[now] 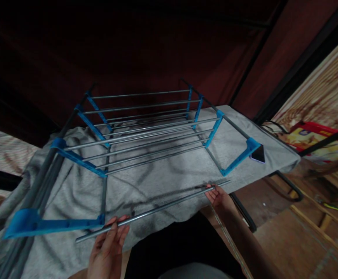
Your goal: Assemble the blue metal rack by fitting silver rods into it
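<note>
A thin silver metal rod (163, 206) runs slantwise in front of me, held near both ends. My left hand (110, 240) pinches it close to its left end, thumb on top. Near the right end, the fingers of my right hand (217, 197) are closed on the rod. Beyond it stands a rack frame of grey tubes with blue plastic brackets (235, 161), several metal bars joining its two sides. The front left blue bracket (61, 226) and the front right one have no bar between them.
Grey blanket cloth (169, 172) covers the surface under the rack. A phone (257, 154) lies by the right bracket. To the right are a red and yellow box (317, 139), a black metal leg (244, 213) and wooden pieces (323, 221) on the tiled floor. A dark red wall stands behind.
</note>
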`<action>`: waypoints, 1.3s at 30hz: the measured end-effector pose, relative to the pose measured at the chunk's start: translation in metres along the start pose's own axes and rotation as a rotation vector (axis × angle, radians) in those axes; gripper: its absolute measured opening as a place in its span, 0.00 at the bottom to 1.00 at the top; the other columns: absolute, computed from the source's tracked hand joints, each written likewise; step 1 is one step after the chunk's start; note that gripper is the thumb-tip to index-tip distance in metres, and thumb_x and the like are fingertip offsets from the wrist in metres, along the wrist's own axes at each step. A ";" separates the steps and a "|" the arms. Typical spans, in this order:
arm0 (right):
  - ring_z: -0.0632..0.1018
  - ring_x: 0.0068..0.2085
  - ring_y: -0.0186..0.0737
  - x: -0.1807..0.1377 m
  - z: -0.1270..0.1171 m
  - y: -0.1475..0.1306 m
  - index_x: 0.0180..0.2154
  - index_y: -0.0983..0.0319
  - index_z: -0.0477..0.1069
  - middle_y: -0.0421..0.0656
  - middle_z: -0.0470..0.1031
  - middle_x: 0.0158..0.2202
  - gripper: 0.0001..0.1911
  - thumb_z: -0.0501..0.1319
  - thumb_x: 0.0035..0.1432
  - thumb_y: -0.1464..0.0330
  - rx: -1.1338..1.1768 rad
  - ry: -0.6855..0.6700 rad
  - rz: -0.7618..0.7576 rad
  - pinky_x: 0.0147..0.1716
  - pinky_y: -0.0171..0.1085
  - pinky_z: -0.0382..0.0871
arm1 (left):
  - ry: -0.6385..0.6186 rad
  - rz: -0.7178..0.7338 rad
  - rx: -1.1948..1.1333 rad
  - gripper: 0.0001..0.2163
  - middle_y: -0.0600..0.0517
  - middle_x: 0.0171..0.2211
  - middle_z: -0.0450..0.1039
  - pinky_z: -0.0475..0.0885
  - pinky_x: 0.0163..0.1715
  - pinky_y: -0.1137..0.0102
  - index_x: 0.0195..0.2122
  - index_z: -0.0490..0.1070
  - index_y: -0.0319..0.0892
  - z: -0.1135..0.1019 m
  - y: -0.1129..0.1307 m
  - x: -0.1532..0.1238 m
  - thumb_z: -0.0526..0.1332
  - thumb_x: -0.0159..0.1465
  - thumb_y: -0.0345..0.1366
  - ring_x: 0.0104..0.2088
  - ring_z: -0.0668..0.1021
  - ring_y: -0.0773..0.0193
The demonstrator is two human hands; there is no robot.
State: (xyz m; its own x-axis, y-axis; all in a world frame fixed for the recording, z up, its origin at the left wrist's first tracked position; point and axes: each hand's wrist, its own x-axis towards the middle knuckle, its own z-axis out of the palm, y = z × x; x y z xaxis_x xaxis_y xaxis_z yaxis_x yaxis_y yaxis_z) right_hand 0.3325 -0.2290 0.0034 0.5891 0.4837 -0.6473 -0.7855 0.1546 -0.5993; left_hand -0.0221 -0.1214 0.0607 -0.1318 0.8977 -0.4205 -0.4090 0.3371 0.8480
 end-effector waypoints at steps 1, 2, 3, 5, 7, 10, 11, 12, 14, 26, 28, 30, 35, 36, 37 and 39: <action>0.82 0.38 0.36 -0.001 0.001 0.003 0.34 0.58 0.74 0.41 0.82 0.35 0.02 0.63 0.58 0.71 -0.004 -0.018 0.007 0.43 0.36 0.78 | -0.002 -0.005 0.005 0.16 0.53 0.39 0.82 0.78 0.44 0.69 0.33 0.77 0.43 0.003 -0.001 -0.004 0.77 0.45 0.40 0.44 0.82 0.59; 0.82 0.39 0.37 -0.003 0.002 0.006 0.34 0.58 0.74 0.41 0.82 0.35 0.01 0.65 0.57 0.70 -0.012 -0.036 0.012 0.43 0.37 0.78 | -0.006 -0.017 0.012 0.17 0.52 0.40 0.82 0.78 0.44 0.69 0.34 0.77 0.43 0.006 -0.001 -0.008 0.77 0.45 0.40 0.45 0.82 0.59; 0.82 0.39 0.38 -0.005 0.004 0.008 0.34 0.58 0.75 0.41 0.82 0.35 0.02 0.66 0.56 0.69 -0.021 -0.052 0.013 0.44 0.38 0.78 | -0.010 -0.030 0.021 0.18 0.52 0.40 0.82 0.78 0.45 0.69 0.35 0.77 0.43 0.009 -0.002 -0.012 0.78 0.45 0.41 0.46 0.82 0.59; 0.82 0.40 0.40 -0.009 0.008 0.012 0.35 0.58 0.75 0.41 0.83 0.36 0.05 0.67 0.54 0.67 -0.029 -0.083 0.014 0.44 0.39 0.78 | -0.024 -0.053 0.039 0.21 0.52 0.40 0.81 0.78 0.46 0.69 0.39 0.77 0.44 0.017 -0.003 -0.019 0.78 0.45 0.42 0.46 0.82 0.59; 0.82 0.41 0.40 -0.014 0.014 0.015 0.35 0.58 0.75 0.42 0.83 0.37 0.06 0.68 0.53 0.67 -0.023 -0.108 0.015 0.44 0.39 0.78 | -0.041 -0.056 0.048 0.22 0.51 0.41 0.81 0.78 0.47 0.67 0.41 0.77 0.44 0.025 -0.005 -0.025 0.77 0.46 0.44 0.44 0.82 0.60; 0.83 0.41 0.39 -0.023 0.024 0.018 0.36 0.58 0.75 0.42 0.83 0.39 0.06 0.69 0.54 0.67 -0.009 -0.153 0.036 0.45 0.39 0.78 | -0.070 -0.043 0.062 0.23 0.53 0.39 0.80 0.78 0.47 0.65 0.41 0.76 0.44 0.036 -0.008 -0.033 0.77 0.47 0.46 0.41 0.82 0.61; 0.83 0.41 0.39 -0.026 0.028 0.019 0.36 0.58 0.75 0.43 0.83 0.40 0.06 0.69 0.54 0.68 -0.005 -0.172 0.045 0.45 0.39 0.78 | -0.084 -0.032 0.070 0.23 0.53 0.39 0.80 0.79 0.46 0.65 0.42 0.76 0.44 0.040 -0.008 -0.035 0.77 0.47 0.46 0.40 0.82 0.61; 0.83 0.42 0.39 -0.029 0.032 0.020 0.36 0.58 0.75 0.43 0.83 0.40 0.06 0.69 0.54 0.68 -0.003 -0.194 0.057 0.46 0.39 0.78 | -0.099 -0.016 0.078 0.23 0.53 0.38 0.79 0.79 0.45 0.65 0.41 0.76 0.44 0.044 -0.009 -0.037 0.77 0.47 0.46 0.40 0.82 0.61; 0.83 0.42 0.39 -0.035 0.040 0.022 0.37 0.58 0.75 0.43 0.83 0.41 0.06 0.68 0.55 0.68 0.001 -0.236 0.080 0.47 0.39 0.78 | -0.131 0.028 0.099 0.23 0.52 0.39 0.79 0.79 0.43 0.66 0.41 0.76 0.44 0.054 -0.008 -0.040 0.76 0.48 0.47 0.40 0.82 0.60; 0.83 0.35 0.37 -0.071 0.085 0.044 0.37 0.61 0.75 0.43 0.82 0.38 0.02 0.65 0.59 0.71 0.072 -0.363 0.279 0.40 0.37 0.78 | -0.391 0.203 0.190 0.20 0.47 0.49 0.78 0.73 0.55 0.57 0.53 0.67 0.47 0.110 -0.018 -0.052 0.64 0.64 0.49 0.49 0.80 0.57; 0.82 0.35 0.37 -0.077 0.090 0.046 0.36 0.61 0.75 0.43 0.82 0.37 0.02 0.65 0.59 0.70 0.064 -0.382 0.319 0.39 0.36 0.78 | -0.444 0.230 0.209 0.20 0.46 0.50 0.78 0.71 0.57 0.56 0.54 0.65 0.46 0.117 -0.022 -0.054 0.62 0.65 0.49 0.50 0.80 0.56; 0.82 0.34 0.37 -0.083 0.092 0.046 0.36 0.62 0.74 0.44 0.83 0.36 0.04 0.64 0.60 0.68 0.040 -0.431 0.355 0.37 0.36 0.77 | -0.479 0.300 0.248 0.19 0.46 0.48 0.77 0.70 0.57 0.56 0.55 0.64 0.45 0.122 -0.022 -0.055 0.60 0.67 0.49 0.51 0.79 0.56; 0.82 0.32 0.38 -0.093 0.085 0.044 0.37 0.64 0.75 0.48 0.82 0.35 0.07 0.63 0.59 0.66 -0.099 -0.529 0.448 0.35 0.36 0.75 | -0.436 0.552 0.350 0.19 0.50 0.39 0.76 0.72 0.52 0.61 0.57 0.64 0.45 0.127 0.005 -0.053 0.57 0.69 0.47 0.44 0.79 0.60; 0.82 0.32 0.38 -0.094 0.083 0.044 0.37 0.64 0.75 0.47 0.82 0.34 0.07 0.64 0.58 0.67 -0.131 -0.534 0.458 0.34 0.36 0.75 | -0.432 0.583 0.372 0.19 0.51 0.38 0.75 0.72 0.51 0.62 0.58 0.63 0.45 0.127 0.013 -0.053 0.57 0.69 0.47 0.42 0.79 0.61; 0.81 0.31 0.37 -0.093 0.081 0.043 0.37 0.64 0.75 0.47 0.82 0.33 0.07 0.64 0.56 0.68 -0.156 -0.535 0.459 0.34 0.36 0.74 | -0.429 0.608 0.390 0.20 0.51 0.36 0.75 0.72 0.49 0.63 0.58 0.63 0.44 0.127 0.021 -0.053 0.57 0.69 0.47 0.41 0.79 0.61; 0.80 0.31 0.37 -0.092 0.076 0.042 0.36 0.64 0.75 0.45 0.81 0.32 0.08 0.66 0.54 0.68 -0.172 -0.531 0.416 0.34 0.36 0.74 | -0.423 0.641 0.417 0.21 0.52 0.35 0.74 0.72 0.48 0.64 0.59 0.62 0.44 0.126 0.034 -0.052 0.56 0.69 0.47 0.40 0.78 0.61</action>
State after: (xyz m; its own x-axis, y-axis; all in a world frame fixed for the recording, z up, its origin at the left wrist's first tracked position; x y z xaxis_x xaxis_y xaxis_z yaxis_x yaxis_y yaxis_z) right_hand 0.2305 -0.2011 0.0736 0.0386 0.8359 -0.5475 -0.8587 -0.2524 -0.4460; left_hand 0.0844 -0.1208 0.1514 0.1571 0.9518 0.2633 0.0037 -0.2672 0.9636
